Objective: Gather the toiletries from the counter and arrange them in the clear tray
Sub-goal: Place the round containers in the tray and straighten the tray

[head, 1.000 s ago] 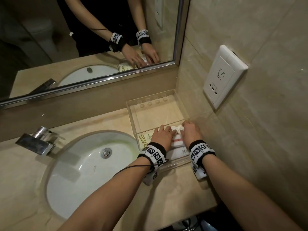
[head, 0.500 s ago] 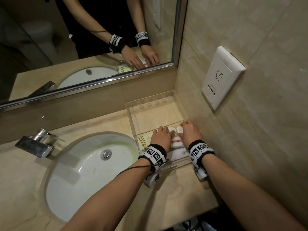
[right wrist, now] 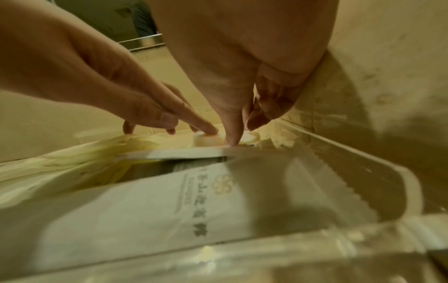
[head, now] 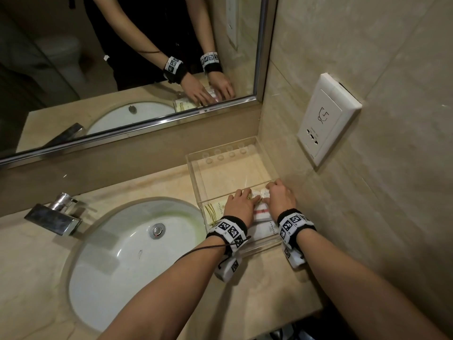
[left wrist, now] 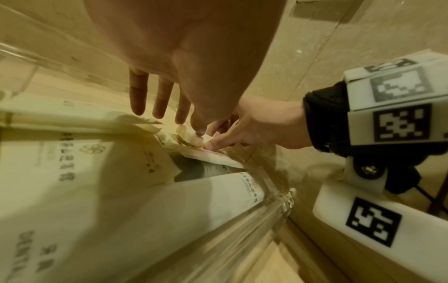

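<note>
A clear tray (head: 194,173) stands in the counter's right corner against the wall. In its near half lie flat toiletry packets: a cream one (head: 215,211), one with a pink stripe (head: 262,213) and a white one (head: 266,229). Two small white bottles (head: 255,193) lie side by side beyond them, caps (right wrist: 206,140) showing. My left hand (head: 242,196) reaches into the tray with straight fingers (left wrist: 138,99), one fingertip resting on the left cap. My right hand (head: 278,192) curls its fingers round the right bottle (right wrist: 252,137), thumb pressed down beside it.
The far half of the tray (head: 232,173) holds nothing. A white sink basin (head: 127,253) with a chrome tap (head: 52,217) lies to the left. The tiled wall with a socket plate (head: 326,119) is close on the right, the mirror (head: 122,57) behind.
Both hands stay on the small bottles in the tray's near half. Only small shifts of the fingers and of the view show.
</note>
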The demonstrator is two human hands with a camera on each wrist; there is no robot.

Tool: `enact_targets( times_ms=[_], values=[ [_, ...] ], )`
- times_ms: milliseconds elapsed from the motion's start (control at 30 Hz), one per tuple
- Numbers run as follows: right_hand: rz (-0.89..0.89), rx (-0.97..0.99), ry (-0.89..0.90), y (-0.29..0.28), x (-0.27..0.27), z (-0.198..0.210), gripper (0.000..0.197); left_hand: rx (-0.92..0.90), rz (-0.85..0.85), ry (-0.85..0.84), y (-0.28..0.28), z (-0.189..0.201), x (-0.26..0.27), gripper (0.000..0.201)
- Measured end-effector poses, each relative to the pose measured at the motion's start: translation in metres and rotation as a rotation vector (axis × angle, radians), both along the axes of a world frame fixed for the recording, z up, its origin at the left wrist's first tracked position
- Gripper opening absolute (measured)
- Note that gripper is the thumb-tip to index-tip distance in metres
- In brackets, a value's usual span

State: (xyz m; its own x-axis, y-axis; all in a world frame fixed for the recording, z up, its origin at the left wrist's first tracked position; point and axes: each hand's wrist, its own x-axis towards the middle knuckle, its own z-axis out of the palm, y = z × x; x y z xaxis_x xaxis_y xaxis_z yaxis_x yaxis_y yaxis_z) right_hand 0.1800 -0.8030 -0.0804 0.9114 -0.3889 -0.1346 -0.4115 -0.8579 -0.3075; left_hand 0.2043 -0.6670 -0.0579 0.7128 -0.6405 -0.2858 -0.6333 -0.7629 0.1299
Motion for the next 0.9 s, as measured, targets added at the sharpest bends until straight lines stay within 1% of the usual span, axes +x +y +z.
enact_targets(
  times_ms=[100,200,267,300,400,533,633,700,800,900],
  values=[
    [-0.006,0.015,0.001,0.001,-0.002,0.003,0.038,-0.036,-0.013,0.015,0.003,-0.001,0.001,0.063],
    [-0.032,0.093,-0.04,0.0,-0.006,0.006,0.04,-0.171,0.01,0.073,0.013,0.001,0.005,0.058],
    [-0.063,0.174,-0.117,-0.001,-0.01,0.005,0.033,-0.288,0.077,0.095,0.027,0.005,0.011,0.052],
    [-0.073,0.211,-0.151,0.0,-0.012,0.004,0.028,-0.318,0.102,0.095,0.036,0.006,0.013,0.05],
    [-0.037,0.297,-0.186,0.006,-0.019,-0.001,0.018,-0.29,0.119,0.074,0.064,0.002,0.014,0.046],
    [0.039,0.377,-0.186,0.02,-0.02,-0.003,0.021,-0.253,0.128,0.057,0.079,-0.009,0.01,0.048],
    [0.025,0.337,-0.161,0.028,-0.019,-0.001,0.024,-0.276,0.152,0.05,0.077,-0.01,0.01,0.044],
    [0.023,0.318,-0.18,0.031,-0.021,0.002,0.023,-0.269,0.15,0.038,0.076,-0.01,0.01,0.042],
    [0.13,0.348,-0.2,0.034,-0.027,0.002,0.018,-0.247,0.134,0.023,0.077,-0.012,0.01,0.04],
    [0.217,0.332,-0.131,0.04,-0.036,0.001,0.017,-0.253,0.138,0.02,0.08,-0.013,0.009,0.04]
  ],
)
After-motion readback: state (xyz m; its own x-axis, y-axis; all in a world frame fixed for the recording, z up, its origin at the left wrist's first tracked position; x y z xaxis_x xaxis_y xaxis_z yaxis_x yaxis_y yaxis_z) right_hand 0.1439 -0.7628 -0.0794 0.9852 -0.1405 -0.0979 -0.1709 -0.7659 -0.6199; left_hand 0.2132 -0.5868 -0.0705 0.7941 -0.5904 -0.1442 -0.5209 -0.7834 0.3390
